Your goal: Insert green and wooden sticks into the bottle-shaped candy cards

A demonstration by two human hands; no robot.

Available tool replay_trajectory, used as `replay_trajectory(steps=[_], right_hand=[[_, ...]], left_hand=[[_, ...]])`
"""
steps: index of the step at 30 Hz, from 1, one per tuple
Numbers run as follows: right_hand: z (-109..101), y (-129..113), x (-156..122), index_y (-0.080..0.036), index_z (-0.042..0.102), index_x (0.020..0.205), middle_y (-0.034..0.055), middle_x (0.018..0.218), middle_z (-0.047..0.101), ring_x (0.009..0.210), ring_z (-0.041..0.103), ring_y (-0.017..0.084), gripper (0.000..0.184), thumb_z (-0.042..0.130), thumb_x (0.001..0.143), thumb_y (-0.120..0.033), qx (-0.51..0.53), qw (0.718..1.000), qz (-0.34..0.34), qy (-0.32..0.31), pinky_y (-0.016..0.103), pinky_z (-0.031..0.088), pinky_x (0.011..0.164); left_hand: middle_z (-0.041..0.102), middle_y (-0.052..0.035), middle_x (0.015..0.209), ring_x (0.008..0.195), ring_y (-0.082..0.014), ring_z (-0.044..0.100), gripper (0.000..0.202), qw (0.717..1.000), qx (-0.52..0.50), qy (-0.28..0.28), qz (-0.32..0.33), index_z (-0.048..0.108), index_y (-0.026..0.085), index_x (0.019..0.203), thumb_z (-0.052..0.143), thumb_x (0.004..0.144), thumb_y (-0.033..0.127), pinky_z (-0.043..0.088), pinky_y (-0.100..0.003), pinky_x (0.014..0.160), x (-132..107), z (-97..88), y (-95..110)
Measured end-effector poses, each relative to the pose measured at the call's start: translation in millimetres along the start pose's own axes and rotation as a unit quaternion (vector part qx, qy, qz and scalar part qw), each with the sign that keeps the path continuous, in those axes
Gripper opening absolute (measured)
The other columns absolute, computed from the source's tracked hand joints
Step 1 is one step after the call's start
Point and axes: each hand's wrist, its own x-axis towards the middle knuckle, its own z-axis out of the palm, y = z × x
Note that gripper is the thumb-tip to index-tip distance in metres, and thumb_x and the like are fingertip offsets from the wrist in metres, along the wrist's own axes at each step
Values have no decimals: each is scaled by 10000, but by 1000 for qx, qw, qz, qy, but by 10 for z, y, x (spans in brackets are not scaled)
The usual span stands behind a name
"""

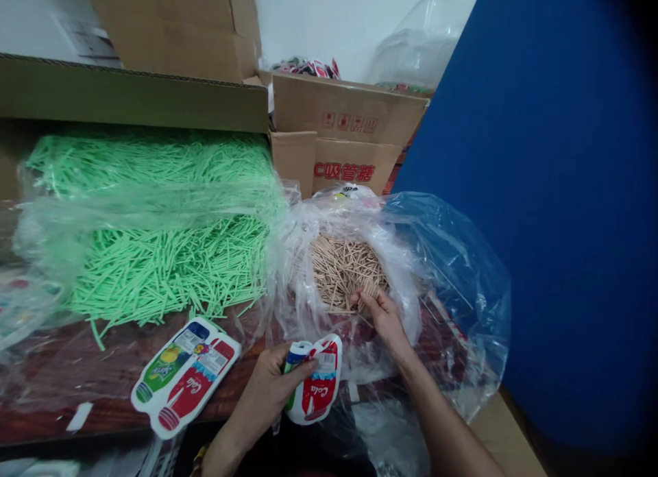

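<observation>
My left hand [272,388] is wrapped round a folded printed pouch [321,388] with a red Cola bottle picture on its front. My right hand [380,312] reaches into a clear plastic bag [406,258] of thin brown straws [342,268], its fingertips pinched on some of them. Flat on the table, left of my left hand, lies a similar pouch [188,374] with green Sprite and red Cola bottle pictures. Beyond it is a large pile of green straws [175,264], partly under clear plastic film.
An open cardboard box [133,96] stands behind the green straws, and another carton [354,138] with red print stands behind the brown ones. A blue panel [560,223] bounds the right side. A white paper scrap [79,417] lies on the dark red table [35,419].
</observation>
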Motion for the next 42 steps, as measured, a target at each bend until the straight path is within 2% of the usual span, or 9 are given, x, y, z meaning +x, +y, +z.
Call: replay_trajectory(steps=[3,6,11,17,21,25,28,32,42], right_hand=[[0,-156,77,-213,608,876,25,754,704,658,633,197,345,687,707,-504,110,993,45,9,343,511,669],[3,-278,152,-210,585,840,32,729,701,659,657,219,360,737,642,-468,167,982,90,-9,353,529,623],[-23,-253,250,-222,562,759,24,654,678,561,621,197,266,660,695,-462,59,993,85,-52,341,514,555],[-107,-177,321,-234,562,683,-14,592,629,503,550,170,247,693,682,-443,-10,997,58,-49,313,469,511],[-186,-253,127,-229,589,772,22,717,664,661,613,206,263,596,791,-492,-3,999,26,-41,359,505,677],[-269,-165,-270,-252,596,926,21,856,658,853,604,209,202,547,859,-437,19,999,-41,10,344,451,855],[-301,52,-492,-255,585,940,22,866,634,843,569,199,183,556,856,-415,-11,999,-35,31,318,437,823],[-311,255,-567,-240,590,916,13,822,628,759,551,193,202,559,848,-427,-31,998,-31,42,310,431,750],[-309,209,-646,-226,636,913,13,876,664,837,569,195,185,566,865,-390,-19,998,-39,34,305,406,815]], left_hand=[[679,-3,680,612,-150,586,219,1000,-21,-5,-18,672,142,718,691,747,358,467,-236,578,17,15,32],[678,7,658,593,-140,582,214,999,-32,-6,-19,668,148,684,708,726,354,466,-230,571,25,21,54],[693,-4,674,604,-151,599,217,999,-28,-4,-23,670,147,697,703,732,359,474,-240,576,23,27,45],[706,-16,694,608,-150,608,224,999,-42,-10,-25,687,134,725,708,746,356,479,-237,585,35,43,20],[705,-12,681,596,-149,608,223,998,-51,-8,-30,688,132,727,718,740,353,481,-237,578,18,28,4],[709,6,682,598,-138,607,194,998,-55,9,-24,691,141,747,736,726,328,484,-226,596,-2,2,-10],[709,8,670,594,-138,608,197,998,-49,7,-31,689,138,734,731,730,331,480,-225,600,3,10,-26],[703,-3,655,588,-142,600,218,999,-30,0,-38,689,128,699,728,727,341,467,-222,582,11,53,-17],[711,-14,663,589,-152,608,232,998,-35,-8,-42,687,132,697,736,722,357,473,-226,575,-20,93,67]])
